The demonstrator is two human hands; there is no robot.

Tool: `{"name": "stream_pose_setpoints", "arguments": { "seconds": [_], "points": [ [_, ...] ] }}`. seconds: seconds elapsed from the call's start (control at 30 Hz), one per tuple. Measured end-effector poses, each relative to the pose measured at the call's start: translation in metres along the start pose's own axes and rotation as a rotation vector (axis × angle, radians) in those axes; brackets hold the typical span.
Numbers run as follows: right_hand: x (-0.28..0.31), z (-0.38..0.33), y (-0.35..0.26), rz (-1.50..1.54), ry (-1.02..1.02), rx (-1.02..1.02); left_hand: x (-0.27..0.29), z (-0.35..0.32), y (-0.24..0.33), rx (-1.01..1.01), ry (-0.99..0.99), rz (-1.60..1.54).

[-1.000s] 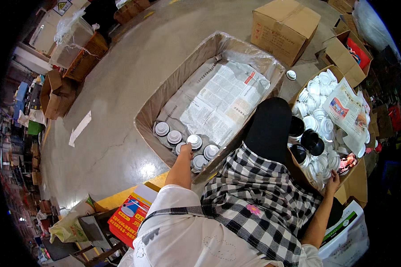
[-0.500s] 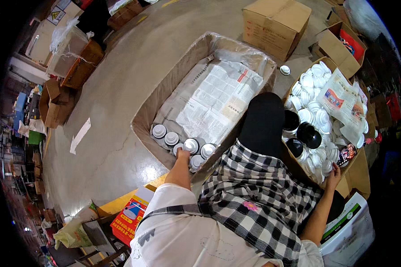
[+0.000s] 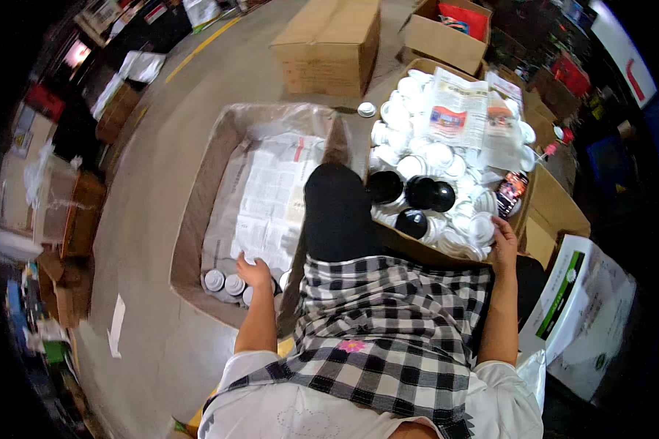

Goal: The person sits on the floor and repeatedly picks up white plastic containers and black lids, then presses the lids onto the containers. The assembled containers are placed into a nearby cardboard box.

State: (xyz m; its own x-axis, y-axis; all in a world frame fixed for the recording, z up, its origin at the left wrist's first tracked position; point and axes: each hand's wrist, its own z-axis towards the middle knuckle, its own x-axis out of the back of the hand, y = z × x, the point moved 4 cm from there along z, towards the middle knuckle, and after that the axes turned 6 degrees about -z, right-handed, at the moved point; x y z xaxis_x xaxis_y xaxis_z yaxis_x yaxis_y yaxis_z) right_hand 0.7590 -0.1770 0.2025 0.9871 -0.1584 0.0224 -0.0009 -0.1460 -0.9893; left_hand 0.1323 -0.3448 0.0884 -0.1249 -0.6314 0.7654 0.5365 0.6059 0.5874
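My left hand (image 3: 254, 271) is over the near end of the long carton (image 3: 185, 219), thumb and fingers apart, with nothing in it. Just below it stand several grey-white stepped round caps (image 3: 234, 284), partly covered by the hand and wrist. Newspaper (image 3: 269, 194) lines the rest of that carton. My right hand (image 3: 504, 243) is at the near right corner of the other carton, its fingers closed on the edge of a white round lid (image 3: 482, 228). Many more white lids are heaped there, with several black round lids (image 3: 420, 192) among them.
A newspaper sheet (image 3: 458, 110) lies on the heap, and a phone with a lit screen (image 3: 512, 192) rests at its right side. One white lid (image 3: 367, 110) is on the floor near a closed carton (image 3: 328, 55). A white package (image 3: 589, 314) stands at the right.
My left hand has let go of the cap and lifted away from the row, fingers opening. My right hand stays at the white lids. The whole view has turned toward the right.
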Motion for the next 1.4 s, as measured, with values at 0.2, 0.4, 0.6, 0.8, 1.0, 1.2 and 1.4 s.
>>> {"name": "stream_pose_setpoints", "arguments": {
  "seconds": [0.2, 0.4, 0.6, 0.8, 1.0, 1.2, 1.4],
  "points": [
    [-0.06, -0.103, -0.048, 0.041, -0.451, -0.087, 0.035, -0.002, 0.311, -0.649, -0.258, -0.84],
    [-0.076, -0.141, -0.04, -0.15, -0.668, -0.25, -0.059, -0.092, 0.435, -1.175, -1.088, -0.37],
    [-0.068, -0.159, -0.076, -0.477, -0.81, -0.047, -0.163, -0.11, 0.395, -0.995, -1.054, 0.437],
    [-0.066, -0.155, -0.074, -0.502, -0.828, 0.024, -0.16, -0.124, 0.398, -1.251, -0.823, 0.565],
    [-0.052, -0.125, -0.065, -0.216, -0.516, -0.112, -0.103, -0.114, 0.414, -1.302, -0.727, 0.549],
    [-0.065, -0.101, -0.067, 0.885, -0.354, -0.244, -0.027, -0.124, 0.402, -0.41, -1.266, -0.794],
    [-0.083, -0.097, -0.072, 1.02, -0.4, -0.334, 0.035, -0.15, 0.391, 0.465, -1.684, -1.333]
  ]
}}
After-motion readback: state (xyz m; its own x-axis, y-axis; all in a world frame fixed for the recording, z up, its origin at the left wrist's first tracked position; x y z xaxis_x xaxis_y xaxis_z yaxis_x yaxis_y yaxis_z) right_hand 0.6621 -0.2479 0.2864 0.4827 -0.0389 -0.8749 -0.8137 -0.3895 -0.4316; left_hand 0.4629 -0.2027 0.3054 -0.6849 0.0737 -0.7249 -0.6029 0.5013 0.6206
